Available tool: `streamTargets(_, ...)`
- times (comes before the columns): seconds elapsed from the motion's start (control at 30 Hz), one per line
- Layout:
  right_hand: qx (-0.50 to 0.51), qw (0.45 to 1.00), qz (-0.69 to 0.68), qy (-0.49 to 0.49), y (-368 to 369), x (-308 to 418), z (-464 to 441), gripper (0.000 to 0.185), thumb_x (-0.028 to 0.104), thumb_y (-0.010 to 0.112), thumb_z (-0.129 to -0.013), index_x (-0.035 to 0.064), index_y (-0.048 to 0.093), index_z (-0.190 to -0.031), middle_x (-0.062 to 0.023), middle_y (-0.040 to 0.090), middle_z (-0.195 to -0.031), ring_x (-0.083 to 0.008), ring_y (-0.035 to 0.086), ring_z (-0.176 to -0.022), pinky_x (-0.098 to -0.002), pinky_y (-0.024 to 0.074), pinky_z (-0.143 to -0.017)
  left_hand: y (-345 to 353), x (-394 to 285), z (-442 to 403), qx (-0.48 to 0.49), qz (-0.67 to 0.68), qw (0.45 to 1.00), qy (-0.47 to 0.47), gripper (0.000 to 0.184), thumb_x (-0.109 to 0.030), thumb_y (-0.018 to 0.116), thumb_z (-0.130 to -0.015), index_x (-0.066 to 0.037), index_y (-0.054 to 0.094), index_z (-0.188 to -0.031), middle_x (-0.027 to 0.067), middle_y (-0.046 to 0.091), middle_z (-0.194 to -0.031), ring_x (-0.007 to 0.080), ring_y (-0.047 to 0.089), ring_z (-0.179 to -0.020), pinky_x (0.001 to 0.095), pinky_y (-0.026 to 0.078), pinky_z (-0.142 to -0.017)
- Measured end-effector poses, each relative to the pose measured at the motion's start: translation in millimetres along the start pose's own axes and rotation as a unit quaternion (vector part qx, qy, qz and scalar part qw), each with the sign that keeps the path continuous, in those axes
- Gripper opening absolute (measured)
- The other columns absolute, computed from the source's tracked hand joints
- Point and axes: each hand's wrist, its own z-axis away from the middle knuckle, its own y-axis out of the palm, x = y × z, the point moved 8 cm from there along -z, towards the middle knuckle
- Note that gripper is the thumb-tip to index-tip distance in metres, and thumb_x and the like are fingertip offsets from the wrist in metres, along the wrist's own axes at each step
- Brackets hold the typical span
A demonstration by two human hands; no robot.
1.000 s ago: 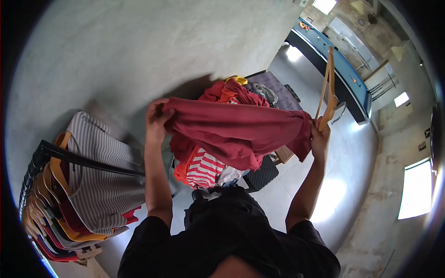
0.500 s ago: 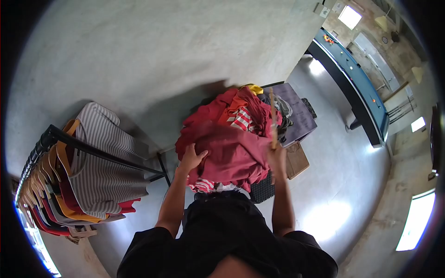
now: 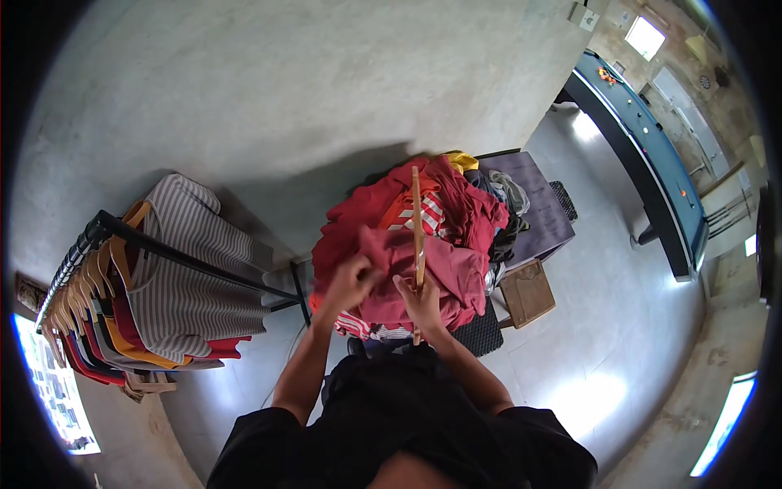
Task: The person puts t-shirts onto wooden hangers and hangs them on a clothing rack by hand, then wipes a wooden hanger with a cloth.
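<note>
My right hand (image 3: 421, 303) is closed around a wooden clothes hanger (image 3: 418, 220), which is seen nearly edge-on above the clothes. Under it spreads a dark pink shirt (image 3: 456, 281), crumpled on top of the pile. My left hand (image 3: 350, 285), slightly blurred, has its fingers curled in at the shirt's left side, and a fold of the cloth rises beside it. The clothes pile (image 3: 350, 208) also shows red, orange, yellow and red-and-white striped pieces.
A black rack (image 3: 187, 265) on the left carries several garments on wooden hangers, with a grey striped shirt (image 3: 183, 285) nearest. Right of the pile are a dark table (image 3: 544, 216) and a brown box (image 3: 528, 293). A pool table (image 3: 643, 147) stands farther off.
My right hand has brought the hanger leftward from the pile's right side to above the shirt. My left hand has moved slightly right and curled its fingers; the shirt cloth has shifted.
</note>
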Motion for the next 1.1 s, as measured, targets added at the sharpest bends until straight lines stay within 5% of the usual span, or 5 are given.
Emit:
streamTargets(0.07, 0.015, 0.999, -0.039, 0.031, 3.2, -5.6, 3.0, 0.031, 0.025, 0.077, -0.084, 0.0009, 0.058, -0.088, 0.0016, 0.051, -0.064, -0.0083, 0.044, -0.057, -0.0273, 0.0394, -0.052, 27.5, -70.5, 29.8, 0.101, 0.015, 0.973, 0.208, 0.019, -0.007, 0.062, -0.087, 0.003, 0.06, -0.102, 0.015, 0.062, -0.102, 0.0197, 0.062, -0.096, 0.0337, 0.049, -0.079)
streamTargets(0.43, 0.034, 0.97, -0.229, 0.073, -49.1, 74.4, 48.3, 0.034, -0.002, 0.069, -0.082, 0.004, 0.057, -0.112, -0.0009, 0.062, -0.1, -0.0121, 0.059, -0.093, -0.0258, 0.0462, -0.083, 21.7, -56.4, 0.3, 0.229, 0.194, 0.95, 0.089, 0.055, 0.015, 0.05, -0.076, -0.002, 0.048, -0.128, 0.0121, 0.058, -0.123, 0.0246, 0.061, -0.111, 0.0302, 0.047, -0.094)
streamTargets(0.63, 0.017, 0.977, -0.19, 0.093, -63.2, 137.7, 95.6, 0.038, -0.003, 0.068, -0.077, 0.0025, 0.055, -0.113, -0.0016, 0.061, -0.101, -0.0139, 0.056, -0.101, -0.0293, 0.0434, -0.091, 118.6, -89.8, 26.0, 0.392, 0.163, 0.831, 0.36, 0.064, 0.003, 0.063, -0.075, -0.002, 0.046, -0.136, 0.0166, 0.056, -0.13, 0.0274, 0.05, -0.126, 0.0323, 0.035, -0.108)
streamTargets(0.83, -0.083, 0.975, -0.102, 0.176, -132.5, 145.7, 142.2, 0.027, -0.001, 0.067, -0.083, 0.0008, 0.054, -0.106, -0.0032, 0.061, -0.079, -0.0094, 0.056, -0.052, -0.0259, 0.0378, -0.032, 160.7, -68.2, 51.4, 0.473, 0.058, 0.836, 0.271, 0.042, 0.0, 0.067, -0.075, 0.0, 0.06, -0.117, 0.0096, 0.068, -0.104, 0.0214, 0.065, -0.096, 0.033, 0.05, -0.087)
streamTargets(1.1, -0.179, 0.981, -0.067, 0.024, -255.9, 132.1, 194.2, 0.018, -0.002, 0.066, -0.08, 0.0041, 0.055, -0.093, -0.0003, 0.059, -0.081, -0.0092, 0.056, -0.077, -0.0251, 0.0452, -0.071, 157.6, -73.1, 70.0, 0.378, 0.256, 0.873, 0.173, 0.03, -0.007, 0.063, -0.092, -0.002, 0.053, -0.12, 0.0067, 0.062, -0.105, 0.0116, 0.057, -0.099, 0.0297, 0.047, -0.085)
